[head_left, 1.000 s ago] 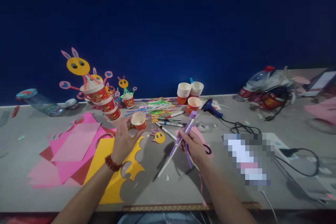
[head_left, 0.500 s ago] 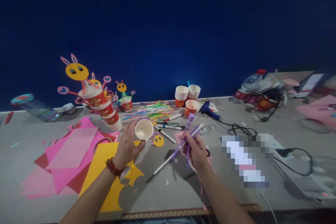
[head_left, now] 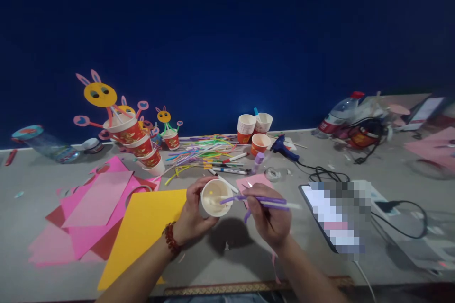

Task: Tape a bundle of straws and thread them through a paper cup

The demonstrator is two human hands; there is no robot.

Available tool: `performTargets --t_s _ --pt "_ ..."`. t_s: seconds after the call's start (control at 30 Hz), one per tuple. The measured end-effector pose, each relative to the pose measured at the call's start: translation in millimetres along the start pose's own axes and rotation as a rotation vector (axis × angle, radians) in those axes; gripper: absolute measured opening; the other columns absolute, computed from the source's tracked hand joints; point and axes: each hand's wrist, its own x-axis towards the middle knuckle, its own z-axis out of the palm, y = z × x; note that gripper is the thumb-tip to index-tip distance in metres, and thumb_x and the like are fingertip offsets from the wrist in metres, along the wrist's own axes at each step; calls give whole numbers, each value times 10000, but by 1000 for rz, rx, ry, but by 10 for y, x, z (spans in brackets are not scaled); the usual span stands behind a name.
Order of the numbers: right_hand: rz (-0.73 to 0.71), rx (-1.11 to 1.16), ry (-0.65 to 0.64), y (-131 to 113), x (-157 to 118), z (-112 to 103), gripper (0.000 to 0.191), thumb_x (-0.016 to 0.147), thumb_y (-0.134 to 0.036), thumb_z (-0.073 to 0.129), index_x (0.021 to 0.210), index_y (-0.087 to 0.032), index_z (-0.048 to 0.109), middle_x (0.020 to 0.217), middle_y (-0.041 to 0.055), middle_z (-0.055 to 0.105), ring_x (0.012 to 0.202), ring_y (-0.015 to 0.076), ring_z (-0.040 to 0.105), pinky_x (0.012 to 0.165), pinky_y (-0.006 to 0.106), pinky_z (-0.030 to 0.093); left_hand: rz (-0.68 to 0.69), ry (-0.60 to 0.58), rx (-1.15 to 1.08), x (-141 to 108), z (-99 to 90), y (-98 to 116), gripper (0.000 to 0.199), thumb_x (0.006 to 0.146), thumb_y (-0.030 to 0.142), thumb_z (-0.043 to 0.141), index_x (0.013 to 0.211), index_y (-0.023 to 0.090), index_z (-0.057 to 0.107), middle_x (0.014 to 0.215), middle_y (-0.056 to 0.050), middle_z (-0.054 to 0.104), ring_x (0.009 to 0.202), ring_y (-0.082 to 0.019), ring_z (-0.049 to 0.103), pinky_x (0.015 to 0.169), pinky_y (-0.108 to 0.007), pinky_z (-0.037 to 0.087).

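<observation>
My left hand grips a white paper cup, its open mouth tilted up toward me. In my right hand is a bundle of purple and white sticks, lying roughly level. The bundle's left ends reach over the rim into the cup's mouth. One purple end hangs lower, between the two hands. Beneath my right hand lies a pink paper piece. The yellow sheet is left of the cup, partly behind my left forearm.
Colored sticks and markers lie beyond my hands. Stacked cups, a blue glue gun and a purple glue stick stand or lie behind. Cup figures are at left, a phone at right.
My left hand has brought the cup right and nearer to me. The sticks in my right hand have swung from a steep slant to nearly level, their ends now in the cup's mouth.
</observation>
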Motion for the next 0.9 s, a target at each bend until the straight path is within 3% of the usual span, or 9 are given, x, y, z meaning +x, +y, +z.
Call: performTargets --t_s 0.23,0.4,0.73,0.9 --pt "-39 -19 -43 36 7 81 130 933 -171 534 925 -214 656 727 37 708 589 176 615 589 312 487 -57 4 0 -97 3 -34 772 729 250 729 1376 246 307 1324 -145 481 1243 -337 520 1045 -572 419" --pt "-18 -3 -115 20 42 80 149 932 -174 517 917 -223 657 706 42 702 566 181 609 551 306 465 -111 -54 83 -154 -26 -67 904 745 290 718 1477 261 188 1369 -146 452 1264 -330 493 1069 -547 408" --pt "-224 125 -252 37 11 107 152 892 -176 539 975 -230 654 670 34 702 544 175 617 529 287 470 -119 -75 157 -109 -61 -9 807 762 336 723 1431 243 280 1349 -153 466 1272 -333 482 1056 -547 419" --pt "-148 86 -196 37 18 100 135 901 -161 543 946 -223 653 678 37 704 557 171 614 532 289 467 -76 -71 187 -107 -72 -10 750 768 319 703 1408 244 321 1302 -145 504 1248 -329 493 1039 -547 423"
